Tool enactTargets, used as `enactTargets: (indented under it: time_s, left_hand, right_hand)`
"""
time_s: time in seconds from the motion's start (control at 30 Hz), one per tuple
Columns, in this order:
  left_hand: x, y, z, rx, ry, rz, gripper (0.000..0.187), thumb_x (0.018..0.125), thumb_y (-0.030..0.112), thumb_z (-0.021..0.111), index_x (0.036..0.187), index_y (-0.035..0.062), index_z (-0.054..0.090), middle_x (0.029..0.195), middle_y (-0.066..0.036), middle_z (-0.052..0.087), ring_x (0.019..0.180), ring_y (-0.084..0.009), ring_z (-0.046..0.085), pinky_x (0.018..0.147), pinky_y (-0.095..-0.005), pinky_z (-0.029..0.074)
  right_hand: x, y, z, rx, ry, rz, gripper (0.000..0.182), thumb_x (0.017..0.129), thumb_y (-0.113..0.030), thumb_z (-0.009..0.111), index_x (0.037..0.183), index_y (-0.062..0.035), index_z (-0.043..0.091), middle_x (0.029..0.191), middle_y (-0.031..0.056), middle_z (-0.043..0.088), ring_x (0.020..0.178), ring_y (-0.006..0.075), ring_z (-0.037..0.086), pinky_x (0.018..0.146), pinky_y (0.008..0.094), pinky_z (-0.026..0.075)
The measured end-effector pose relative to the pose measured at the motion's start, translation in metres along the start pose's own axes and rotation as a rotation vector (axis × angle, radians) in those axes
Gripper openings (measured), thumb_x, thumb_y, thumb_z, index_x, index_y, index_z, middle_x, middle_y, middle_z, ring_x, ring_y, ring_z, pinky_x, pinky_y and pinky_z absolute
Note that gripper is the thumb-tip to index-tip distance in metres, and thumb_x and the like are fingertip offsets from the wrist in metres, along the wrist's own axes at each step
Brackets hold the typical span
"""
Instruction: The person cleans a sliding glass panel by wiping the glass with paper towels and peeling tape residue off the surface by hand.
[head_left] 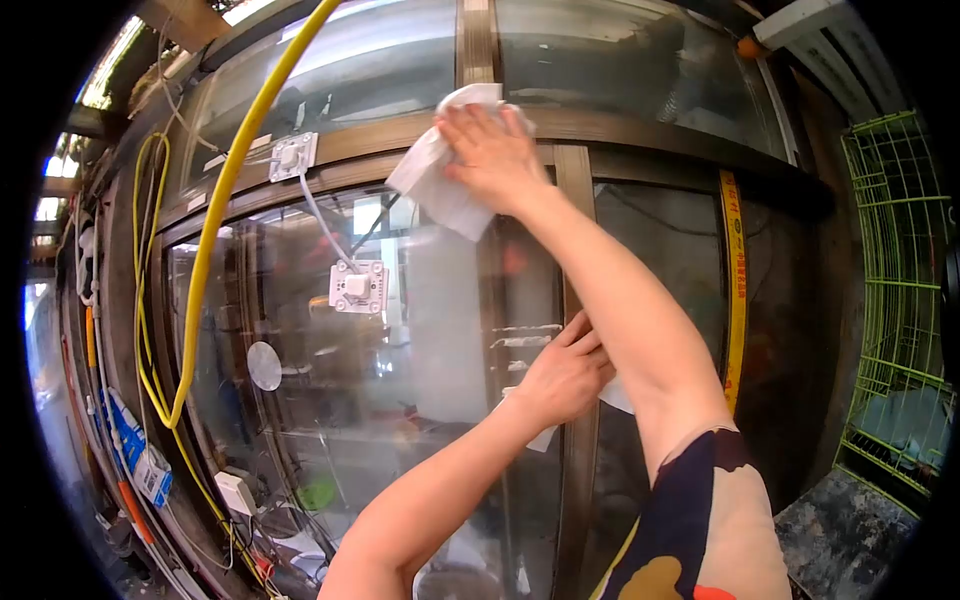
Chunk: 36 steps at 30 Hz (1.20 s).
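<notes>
My right hand [492, 160] lies with its fingers over a white cloth [445, 200], pressing it against the wooden crossbar [380, 137] of a glazed frame. Part of the cloth hangs down over the glass. Lower down, my left hand [568, 375] is at the upright wooden post [577, 470], fingers bent and partly hidden by my right forearm. White edges of a second cloth [543, 438] show below and beside that hand; its grip on it is mostly hidden. Behind both hands is the glass pane [440, 330], streaked and reflecting.
A white socket plate [358, 287] and another white fitting [294, 157] sit left of my right hand, joined by a cable. A thick yellow hose [225, 210] hangs in front at left. A yellow strip [735, 290] and a green wire cage [895, 300] stand at right.
</notes>
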<state>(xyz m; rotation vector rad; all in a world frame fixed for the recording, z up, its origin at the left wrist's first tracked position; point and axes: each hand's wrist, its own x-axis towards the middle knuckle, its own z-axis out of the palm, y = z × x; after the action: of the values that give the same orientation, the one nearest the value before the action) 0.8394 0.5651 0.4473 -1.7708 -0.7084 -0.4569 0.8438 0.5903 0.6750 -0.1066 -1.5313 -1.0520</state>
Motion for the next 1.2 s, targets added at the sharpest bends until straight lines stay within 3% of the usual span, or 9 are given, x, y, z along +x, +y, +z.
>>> enactTargets:
  time_s: [0.17, 0.43, 0.5, 0.53, 0.6, 0.63, 0.77, 0.97, 1.2]
  left_hand:
    - [0.002, 0.001, -0.004, -0.004, -0.098, -0.02, 0.015, 0.074, 0.016, 0.063, 0.086, 0.0089, 0.066, 0.103, -0.003, 0.06, 0.126, -0.025, 0.044, 0.117, -0.0485, 0.022]
    - [0.002, -0.001, -0.004, -0.066, -0.066, -0.039, 0.019, 0.068, 0.012, 0.067, 0.086, 0.009, 0.063, 0.103, -0.004, 0.057, 0.128, -0.0257, 0.042, 0.117, -0.0482, 0.021]
    - [0.003, -0.001, -0.003, -0.088, -0.054, -0.04, 0.019, 0.067, 0.012, 0.067, 0.085, 0.0091, 0.062, 0.103, -0.004, 0.057, 0.128, -0.0256, 0.042, 0.117, -0.0484, 0.022]
    - [0.003, 0.0, -0.003, -0.079, -0.046, -0.039, 0.019, 0.066, 0.012, 0.067, 0.084, 0.0093, 0.061, 0.103, -0.004, 0.057, 0.127, -0.0256, 0.043, 0.116, -0.0493, 0.023]
    - [0.003, 0.0, 0.0, -0.058, -0.029, -0.038, 0.021, 0.064, 0.012, 0.067, 0.084, 0.0093, 0.061, 0.103, -0.004, 0.057, 0.127, -0.0258, 0.044, 0.116, -0.0499, 0.024]
    - [0.003, 0.001, 0.002, -0.048, -0.025, -0.041, 0.021, 0.064, 0.012, 0.068, 0.084, 0.0093, 0.061, 0.103, -0.003, 0.057, 0.126, -0.0258, 0.044, 0.115, -0.0502, 0.025]
    - [0.006, 0.002, -0.002, -0.039, -0.044, -0.042, 0.024, 0.06, 0.011, 0.068, 0.082, 0.0085, 0.06, 0.1, -0.004, 0.057, 0.124, -0.0263, 0.046, 0.115, -0.0509, 0.026]
    - [0.005, 0.002, -0.001, -0.014, -0.058, -0.031, 0.022, 0.062, 0.011, 0.067, 0.082, 0.0089, 0.06, 0.098, -0.003, 0.057, 0.123, -0.0259, 0.046, 0.115, -0.0517, 0.025]
    - [0.006, 0.002, 0.001, 0.002, -0.078, -0.033, 0.023, 0.062, 0.014, 0.068, 0.083, 0.0096, 0.06, 0.098, -0.002, 0.057, 0.123, -0.0255, 0.046, 0.115, -0.0516, 0.024]
  right_hand:
    - [-0.052, 0.085, -0.026, -0.099, -0.055, 0.282, 0.067, 0.097, -0.052, 0.041, 0.151, -0.0161, 0.025, 0.157, 0.0084, 0.027, 0.146, 0.0249, 0.019, 0.118, 0.0494, 0.008]
    - [-0.13, 0.221, -0.054, -0.444, -0.093, 0.631, 0.064, 0.095, -0.048, 0.045, 0.147, -0.0125, 0.034, 0.153, 0.0095, 0.032, 0.141, 0.0295, 0.028, 0.115, 0.0506, 0.017]
    - [-0.127, 0.21, -0.056, -0.017, 0.224, 0.787, 0.052, 0.091, -0.039, 0.052, 0.135, -0.0104, 0.05, 0.144, 0.0128, 0.042, 0.134, 0.0326, 0.037, 0.111, 0.0497, 0.027]
    - [-0.118, 0.195, -0.047, 0.33, 0.457, 0.779, 0.043, 0.087, -0.026, 0.059, 0.127, -0.0088, 0.056, 0.133, 0.0144, 0.05, 0.127, 0.0338, 0.044, 0.107, 0.0464, 0.034]
    - [-0.088, 0.14, -0.054, 0.378, 0.33, 0.648, 0.048, 0.083, -0.017, 0.061, 0.129, -0.0064, 0.053, 0.129, 0.0152, 0.052, 0.126, 0.0324, 0.045, 0.108, 0.0445, 0.033]
    - [-0.076, 0.124, -0.029, 0.0, 0.29, 0.484, 0.05, 0.084, -0.023, 0.062, 0.13, -0.005, 0.054, 0.132, 0.0139, 0.052, 0.13, 0.0302, 0.041, 0.112, 0.0457, 0.025]
    - [-0.047, 0.082, -0.012, -0.059, 0.201, 0.187, 0.057, 0.094, -0.045, 0.047, 0.14, -0.0113, 0.045, 0.146, 0.0099, 0.044, 0.138, 0.0283, 0.036, 0.113, 0.0538, 0.017]
    - [-0.07, 0.137, -0.031, -0.122, 0.107, 0.223, 0.051, 0.096, -0.045, 0.045, 0.143, -0.0241, 0.042, 0.148, 0.0061, 0.043, 0.138, 0.0296, 0.036, 0.113, 0.053, 0.02]
    - [-0.164, 0.292, -0.056, -0.373, 0.159, 0.452, 0.05, 0.097, -0.037, 0.045, 0.139, -0.0099, 0.044, 0.141, 0.0085, 0.045, 0.13, 0.0262, 0.04, 0.107, 0.0486, 0.027]
